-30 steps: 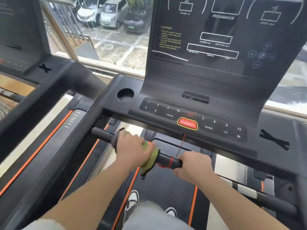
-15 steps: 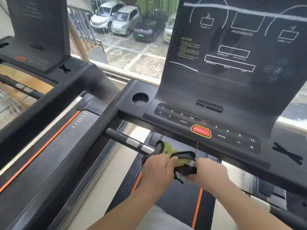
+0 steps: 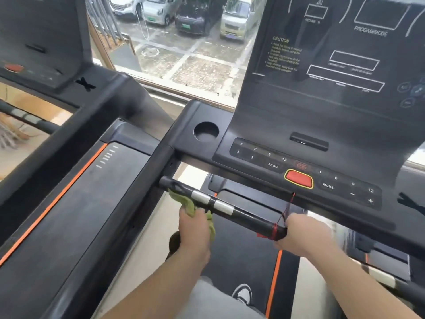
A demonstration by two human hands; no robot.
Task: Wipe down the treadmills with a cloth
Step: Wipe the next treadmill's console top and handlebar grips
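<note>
Two treadmills [image 3: 299, 143] [image 3: 46, 54], each showing one red stop button [image 3: 298, 178] [image 3: 14, 67]. Three handlebars [image 3: 248, 217] [image 3: 27, 117] [image 3: 379, 280], one green cloth [image 3: 187, 204], two hands [image 3: 194, 229] [image 3: 303, 236], one cup holder [image 3: 205, 131], and four parked vehicles [image 3: 124, 5] [image 3: 158, 11] [image 3: 193, 19] [image 3: 236, 21] (three cars, one van) outside.

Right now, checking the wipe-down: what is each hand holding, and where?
Left hand grips the green cloth by its lower end, at the handlebar; right hand grips the handlebar's end.

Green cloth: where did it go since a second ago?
The left hand slid the green cloth along the handlebar up to the right hand, then back toward the bar's attached end. The right hand kept gripping the free end by the red cord.
</note>
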